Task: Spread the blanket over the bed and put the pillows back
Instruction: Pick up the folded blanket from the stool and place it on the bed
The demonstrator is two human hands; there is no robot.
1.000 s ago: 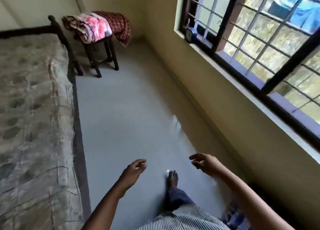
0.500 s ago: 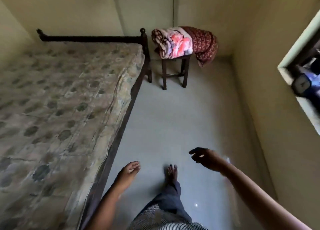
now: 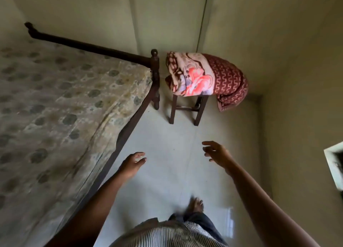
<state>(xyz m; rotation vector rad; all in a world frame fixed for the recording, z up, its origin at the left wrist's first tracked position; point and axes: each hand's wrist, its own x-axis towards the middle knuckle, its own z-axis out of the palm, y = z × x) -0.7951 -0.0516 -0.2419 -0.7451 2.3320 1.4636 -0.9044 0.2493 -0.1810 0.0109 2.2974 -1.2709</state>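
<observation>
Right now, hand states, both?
Left hand: open, fingers relaxed, holding nothing, over the floor beside the bed.
Right hand: open, fingers spread, holding nothing, short of the folded blanket.

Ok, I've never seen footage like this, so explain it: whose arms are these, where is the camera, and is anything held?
No machine here: a person wears a wide-angle camera on the head, looking forward and down, so the arms are their own. The left hand and right hand reach forward, fingers relaxed, holding nothing. On the left is the bed, its patterned mattress uncovered. Beside its far corner post a wooden stool carries a folded floral blanket and a maroon patterned cloth hanging over one side. One bare foot stands on the floor.
</observation>
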